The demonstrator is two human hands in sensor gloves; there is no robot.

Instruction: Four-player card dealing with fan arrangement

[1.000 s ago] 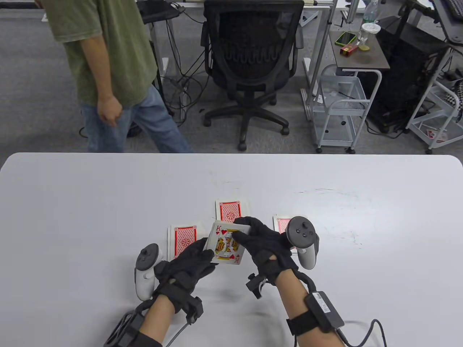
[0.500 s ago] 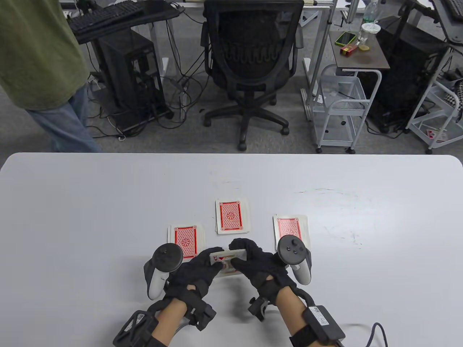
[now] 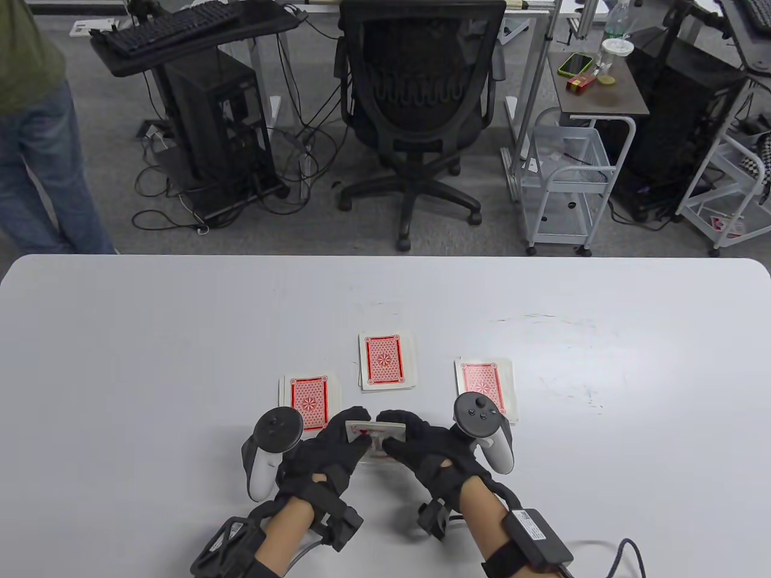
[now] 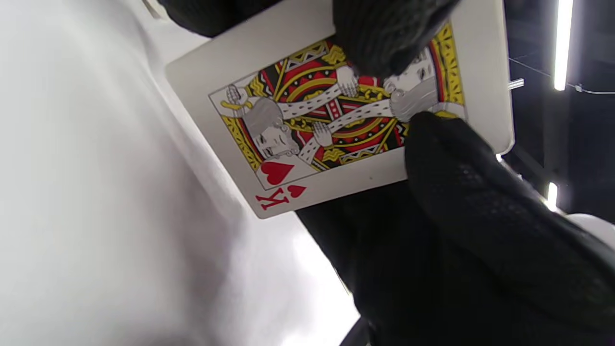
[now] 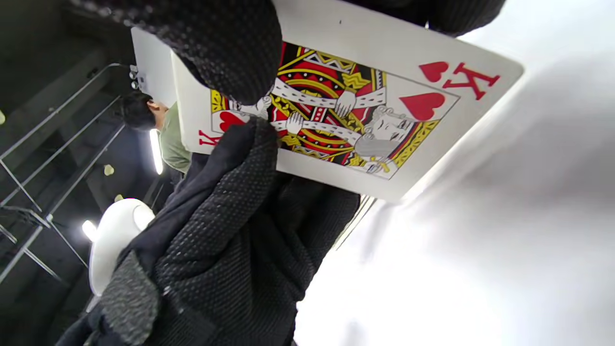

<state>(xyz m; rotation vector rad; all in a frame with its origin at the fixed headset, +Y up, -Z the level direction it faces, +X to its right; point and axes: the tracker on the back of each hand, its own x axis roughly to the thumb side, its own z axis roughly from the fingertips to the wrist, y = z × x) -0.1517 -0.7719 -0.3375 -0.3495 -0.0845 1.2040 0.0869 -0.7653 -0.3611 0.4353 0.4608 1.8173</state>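
Item 1, table: white top, bearing all cards and both hands; the landmark for this entry is the middle pile.

Item 2, middle pile: red-backed cards lying face down, squared, at the table's centre.

Item 3, left pile: red-backed, face down, sitting nearer the person and to the left of the middle pile, apart from it; the left tracker is overlapping its near corner in the table view.

Item 4, right pile: red-backed, face down, sitting nearer the person and to the right of the middle pile, apart from it; the right tracker is covering its near edge.

Item 5, held packet: sitting directly nearer the person than the middle pile, between the two side piles. The King of hearts is facing toward the person. Whether the packet's lower edge is touching the table cannot be told; the wrist views suggest it is tilting just above the surface.

Item 6, left hand: fingers curling closed around the packet's left end, thumb pressing on the King's face.

Item 7, right hand: fingers closing on the packet's right end, thumb lying across the King's face, remaining fingers wrapping behind the cards.

Item 8, containers: a white wire cart is standing on the floor beyond the table, right of the middle pile; its contents are too small to make out.
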